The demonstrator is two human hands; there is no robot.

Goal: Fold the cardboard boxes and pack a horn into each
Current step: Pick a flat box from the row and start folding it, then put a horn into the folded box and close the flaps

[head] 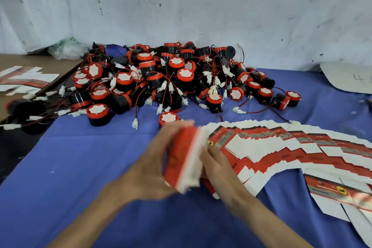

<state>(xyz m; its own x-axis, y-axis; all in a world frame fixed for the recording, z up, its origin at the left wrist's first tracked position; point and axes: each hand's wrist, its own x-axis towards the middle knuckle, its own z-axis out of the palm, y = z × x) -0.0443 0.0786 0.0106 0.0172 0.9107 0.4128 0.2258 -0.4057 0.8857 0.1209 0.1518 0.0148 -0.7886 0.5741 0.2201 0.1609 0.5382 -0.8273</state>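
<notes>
Between left hand [155, 167] and right hand [219, 169], red-white box [183, 157], print illegible

- One view is logged: a wide-angle camera worn on the head, directed forward and down.
- The grip is framed low and centre at close range: the left hand [153, 165] is curled round a cardboard box [185, 157], with the right hand [219, 169] against it. Motion blur is noted there.
- Beyond the grip, the horn pile [171, 78] and the wall [201, 6] are taken in.
- Right of the grip, the fanned flat boxes [291, 147] are cut by the frame edge.
- Under the grip, the blue cloth [90, 167] is seen.
</notes>
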